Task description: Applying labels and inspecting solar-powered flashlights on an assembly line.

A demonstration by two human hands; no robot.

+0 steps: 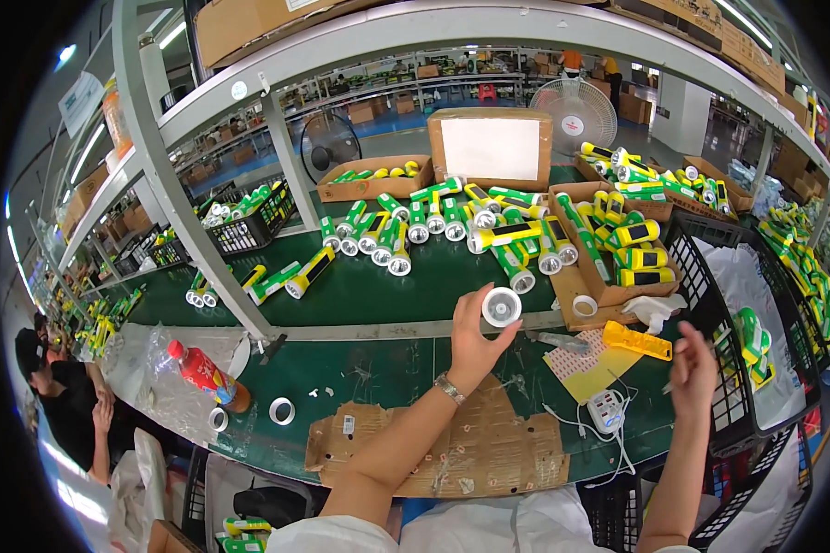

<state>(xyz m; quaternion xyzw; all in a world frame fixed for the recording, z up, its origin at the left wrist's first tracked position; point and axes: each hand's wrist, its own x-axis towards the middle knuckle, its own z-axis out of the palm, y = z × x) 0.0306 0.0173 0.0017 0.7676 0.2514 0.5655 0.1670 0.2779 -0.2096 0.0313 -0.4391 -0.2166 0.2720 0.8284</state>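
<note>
My left hand is closed around a round white-rimmed piece with a greyish centre, which looks like the lamp end of a flashlight. The fingers grip its rim over the green table. Off to the right, my right hand is raised with fingers loosely bent and apart, and nothing shows in it. Close to that hand lies a yellow plastic part, and a black crate stands just beyond it. Behind my left hand, several green, yellow and white flashlights lie in a heap.
A flattened cardboard sheet lies before me. A drink bottle and a white ring-shaped roll are at left. A white power strip with cables sits at right. A cardboard box holds flashlights; a metal post rises at left.
</note>
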